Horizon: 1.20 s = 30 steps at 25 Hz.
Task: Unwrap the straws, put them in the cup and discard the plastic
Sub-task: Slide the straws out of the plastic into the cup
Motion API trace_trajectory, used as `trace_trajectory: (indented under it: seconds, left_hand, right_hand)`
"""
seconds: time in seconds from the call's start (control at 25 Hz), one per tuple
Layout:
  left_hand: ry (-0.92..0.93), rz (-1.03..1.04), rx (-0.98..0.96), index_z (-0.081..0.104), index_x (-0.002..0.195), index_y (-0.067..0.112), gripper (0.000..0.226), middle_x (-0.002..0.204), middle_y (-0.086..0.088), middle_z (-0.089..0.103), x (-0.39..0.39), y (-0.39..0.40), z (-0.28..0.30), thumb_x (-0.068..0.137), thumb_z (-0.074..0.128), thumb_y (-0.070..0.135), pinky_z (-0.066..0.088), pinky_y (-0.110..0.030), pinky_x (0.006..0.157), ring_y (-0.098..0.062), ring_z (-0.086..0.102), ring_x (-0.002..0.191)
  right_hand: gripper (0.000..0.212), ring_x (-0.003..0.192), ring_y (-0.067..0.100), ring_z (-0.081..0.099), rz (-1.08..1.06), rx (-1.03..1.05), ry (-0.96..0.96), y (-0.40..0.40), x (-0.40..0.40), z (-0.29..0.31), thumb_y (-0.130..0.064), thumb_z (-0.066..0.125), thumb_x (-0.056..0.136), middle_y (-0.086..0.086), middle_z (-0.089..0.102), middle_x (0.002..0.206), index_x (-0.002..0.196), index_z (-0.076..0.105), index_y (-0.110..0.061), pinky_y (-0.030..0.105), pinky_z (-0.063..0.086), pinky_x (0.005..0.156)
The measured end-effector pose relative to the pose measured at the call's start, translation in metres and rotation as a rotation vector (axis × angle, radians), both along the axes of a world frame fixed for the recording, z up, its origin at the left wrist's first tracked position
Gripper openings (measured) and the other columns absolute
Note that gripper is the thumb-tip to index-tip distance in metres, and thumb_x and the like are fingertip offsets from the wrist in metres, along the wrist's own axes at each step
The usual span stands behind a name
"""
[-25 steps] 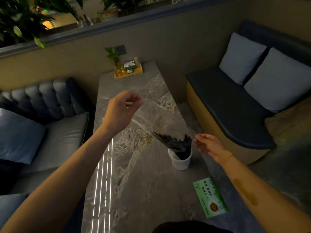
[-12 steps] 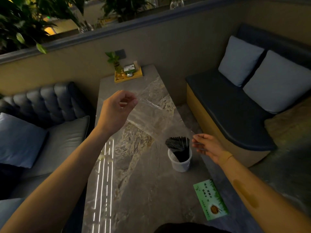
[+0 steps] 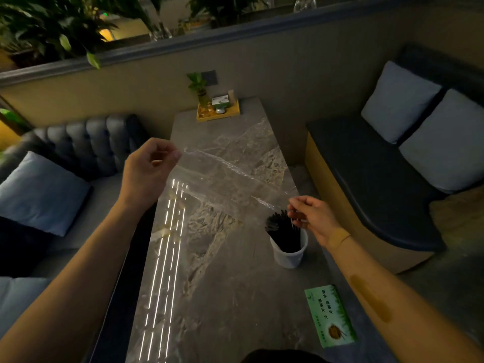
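Left hand: raised up-left of the cup, pinching one end of the plastic.
Plastic: clear, stretched between both hands above the counter.
Straws: black, standing in the cup.
Right hand: just above the cup, pinching the plastic's other end.

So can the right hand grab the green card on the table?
Probably not right away: the right hand is pinching the plastic wrapper. Nothing lies between it and the green card, though.
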<state>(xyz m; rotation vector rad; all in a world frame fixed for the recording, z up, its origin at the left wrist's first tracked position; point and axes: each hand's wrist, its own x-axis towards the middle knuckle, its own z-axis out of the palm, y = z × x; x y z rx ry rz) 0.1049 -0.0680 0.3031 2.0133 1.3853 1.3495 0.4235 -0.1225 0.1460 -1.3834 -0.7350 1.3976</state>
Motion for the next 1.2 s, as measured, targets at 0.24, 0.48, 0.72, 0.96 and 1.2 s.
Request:
trace_trajectory:
  seconds: [0.24,0.48,0.72,0.96,1.2]
  left_hand:
    - [-0.106,0.136,-0.033,0.063,0.084,0.036,0.025,0.076,0.028,0.069,-0.057,-0.028,-0.011,0.089,0.067,0.012,0.045,-0.005,0.068,0.011,0.059,0.069]
    - [-0.356,0.296,-0.274,0.065,0.078,0.027,0.02,0.064,0.015,0.068,-0.122,-0.059,-0.072,0.09,0.064,0.012,0.051,-0.014,0.061,0.001,0.058,0.06]
    - [-0.544,0.485,-0.539,0.063,0.079,0.022,0.015,0.072,-0.005,0.059,-0.158,-0.097,-0.168,0.093,0.062,0.016,0.044,-0.035,0.064,-0.018,0.05,0.063]
    - [-0.568,0.546,-0.683,0.063,0.087,0.022,0.007,0.07,-0.001,0.06,-0.172,-0.115,-0.233,0.092,0.064,0.017,0.046,-0.025,0.05,-0.005,0.053,0.051]
    - [-0.464,0.501,-0.816,0.065,0.093,0.02,0.004,0.08,-0.006,0.068,-0.19,-0.125,-0.275,0.092,0.064,0.024,0.05,-0.029,0.055,-0.015,0.059,0.065]
  right_hand:
    - [0.008,0.084,0.015,0.057,0.051,0.04,-0.029,0.012,-0.037,0.013,-0.023,0.062,0.091,0.004,0.06,0.087,0.086,0.065,-0.018,0.035,0.051,0.077]
    - [0.014,0.109,0.012,0.061,0.183,0.082,0.062,0.008,-0.092,0.013,-0.028,0.051,0.096,-0.007,0.072,0.11,0.083,0.058,-0.025,0.038,0.043,0.09]
    - [0.04,0.078,0.02,0.068,0.244,-0.096,0.095,-0.015,-0.138,-0.027,-0.025,0.072,0.082,0.005,0.073,0.094,0.117,0.051,-0.024,0.035,0.053,0.069]
    - [0.032,0.066,0.015,0.061,0.196,-0.221,-0.008,-0.032,-0.159,-0.071,-0.007,0.067,0.085,0.002,0.069,0.084,0.115,0.062,-0.017,0.028,0.052,0.062]
    - [0.014,0.06,0.016,0.058,0.092,-0.316,-0.151,-0.044,-0.17,-0.105,-0.004,0.07,0.082,0.006,0.066,0.071,0.096,0.069,-0.007,0.022,0.048,0.054]
